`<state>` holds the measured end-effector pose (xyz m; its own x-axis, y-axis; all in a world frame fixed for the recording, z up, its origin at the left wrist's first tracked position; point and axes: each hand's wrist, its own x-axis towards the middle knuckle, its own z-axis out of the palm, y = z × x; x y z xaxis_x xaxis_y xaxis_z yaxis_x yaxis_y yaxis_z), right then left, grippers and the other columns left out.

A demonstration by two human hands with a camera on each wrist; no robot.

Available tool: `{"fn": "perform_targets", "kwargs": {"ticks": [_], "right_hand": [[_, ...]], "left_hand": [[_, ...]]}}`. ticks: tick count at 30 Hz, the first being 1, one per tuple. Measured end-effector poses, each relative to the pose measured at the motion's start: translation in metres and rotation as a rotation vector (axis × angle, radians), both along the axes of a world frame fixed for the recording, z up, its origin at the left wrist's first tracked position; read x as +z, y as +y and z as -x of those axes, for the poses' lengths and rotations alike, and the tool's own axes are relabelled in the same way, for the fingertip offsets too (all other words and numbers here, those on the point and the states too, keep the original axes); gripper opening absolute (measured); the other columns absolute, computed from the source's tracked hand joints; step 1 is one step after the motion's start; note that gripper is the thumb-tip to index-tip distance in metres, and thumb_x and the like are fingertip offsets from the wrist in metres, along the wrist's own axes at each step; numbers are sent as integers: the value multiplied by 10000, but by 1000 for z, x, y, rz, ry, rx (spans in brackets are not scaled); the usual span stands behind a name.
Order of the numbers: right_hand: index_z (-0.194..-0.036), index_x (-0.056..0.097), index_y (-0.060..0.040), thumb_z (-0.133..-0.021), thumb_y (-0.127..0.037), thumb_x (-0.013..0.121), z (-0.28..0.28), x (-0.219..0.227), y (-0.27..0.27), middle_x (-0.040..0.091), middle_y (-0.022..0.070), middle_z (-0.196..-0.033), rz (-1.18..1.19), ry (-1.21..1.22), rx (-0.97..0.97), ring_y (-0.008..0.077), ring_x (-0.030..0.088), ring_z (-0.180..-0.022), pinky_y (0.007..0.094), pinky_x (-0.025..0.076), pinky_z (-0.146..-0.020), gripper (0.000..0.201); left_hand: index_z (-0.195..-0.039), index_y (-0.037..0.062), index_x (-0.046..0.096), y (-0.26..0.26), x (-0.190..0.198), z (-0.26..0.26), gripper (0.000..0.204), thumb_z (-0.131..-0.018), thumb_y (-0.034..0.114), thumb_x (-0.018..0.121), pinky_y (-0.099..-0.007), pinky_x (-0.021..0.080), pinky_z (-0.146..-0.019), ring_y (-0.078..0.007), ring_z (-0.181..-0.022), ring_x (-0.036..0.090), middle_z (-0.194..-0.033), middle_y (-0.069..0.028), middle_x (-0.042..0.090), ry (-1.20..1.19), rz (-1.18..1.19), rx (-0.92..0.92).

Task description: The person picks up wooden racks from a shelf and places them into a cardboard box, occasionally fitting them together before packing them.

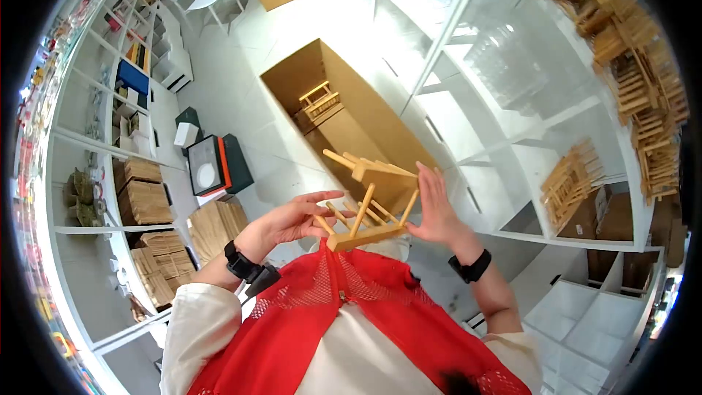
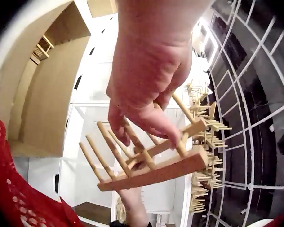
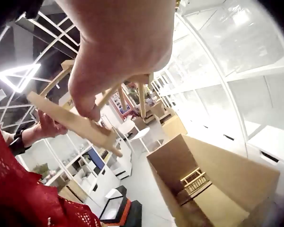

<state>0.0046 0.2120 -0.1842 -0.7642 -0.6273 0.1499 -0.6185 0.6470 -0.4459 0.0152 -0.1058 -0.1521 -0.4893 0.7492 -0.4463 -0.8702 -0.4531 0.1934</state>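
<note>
A wooden peg rack (image 1: pixel 365 238), with slim dowels standing in rows along curved bars, is held up in front of the red vest between both hands. My left hand (image 1: pixel 292 218) grips it from the left. In the left wrist view its fingers (image 2: pixel 161 125) reach in among the dowels, with a fingertip against one of them. On the opposite side my right hand (image 1: pixel 436 212) holds the rack's end, its fingers fairly straight and its thumb at the lower bar. Part of that grip is hidden behind a bar (image 3: pixel 75 124) in the right wrist view.
Below and ahead stands a deep open cardboard box (image 1: pixel 365 91) with a similar small wooden rack (image 1: pixel 319 101) inside. More wooden racks (image 1: pixel 640 95) are piled on the white shelving at right. Stacks of brown packs (image 1: pixel 144 202) fill shelves at left; a black case (image 1: pixel 238 161) lies nearby.
</note>
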Motion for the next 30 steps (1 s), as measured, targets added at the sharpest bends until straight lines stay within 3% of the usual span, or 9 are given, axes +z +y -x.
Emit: {"fn": "perform_targets", "kwargs": {"ticks": [3,7,10,15,19,22,25,29,30], "right_hand": [[-1348,28,-25,-513,-427,780,9,10,-56,23,257,-1383,77,-114,134,431,58,-1280,517,111,-1033,1193],[-1343,22,-36,-478,-425,800,35,-5,-123,20,286,-1361,152,156,82,476,97,-1250,526,181,-1007,1226],[-1336,24,-25,-463,-379,814,73,-19,-148,69,295,-1336,58,-29,-23,473,151,-1230,524,214,-991,1230],[-1319,129,5,-452,-362,808,159,-61,-182,164,297,-1287,142,58,-340,467,239,-1168,536,261,-937,1161],[-1274,265,13,-438,-347,792,264,-138,-208,281,258,-1231,-125,-28,-607,401,354,-1066,489,326,-852,1051],[-1295,258,4,-463,-358,786,329,-216,-247,288,253,-1247,-252,-158,-648,421,324,-1117,535,278,-912,1050],[-1332,190,-18,-530,-410,742,392,-294,-296,238,237,-1309,-447,-404,-576,414,274,-1185,546,218,-971,1050],[-1350,137,-32,-583,-401,716,443,-389,-364,201,211,-1347,-550,-608,-430,386,239,-1217,519,207,-987,1029],[-1352,145,-33,-621,-414,698,452,-416,-377,164,202,-1374,-538,-634,-389,387,236,-1219,514,210,-983,993]], "left_hand": [[-1310,6,195,-48,10,10,512,-831,-47,368,-317,545,-728,-240,-881,602,-1271,-283,319,12,148,8],[-1304,-15,188,-81,1,34,492,-838,-43,346,-327,532,-762,-257,-933,584,-1269,-291,319,-64,118,11],[-1296,-27,196,-99,-3,79,458,-859,-21,329,-336,525,-778,-269,-963,569,-1261,-305,318,-26,157,38],[-1319,42,191,-130,-20,210,585,-884,328,459,-342,472,-856,-303,-1058,509,-1290,-261,300,170,417,-70],[-1315,43,242,-159,-79,362,574,-873,329,471,-358,407,-907,-271,-1139,437,-1299,-172,343,317,692,-67],[-1291,50,307,-164,-152,474,492,-876,272,451,-371,327,-950,-255,-1159,406,-1290,-118,384,512,1005,-44],[-1222,57,405,-169,-238,571,402,-842,177,458,-369,326,-950,-250,-1161,397,-1218,-121,442,879,1339,-248],[-1167,48,459,-179,-328,631,382,-795,129,490,-384,325,-957,-289,-1132,408,-1172,-149,453,1481,1815,-505],[-1160,45,462,-180,-340,649,384,-786,123,496,-388,324,-957,-301,-1125,408,-1178,-156,440,1594,1743,-668]]}}
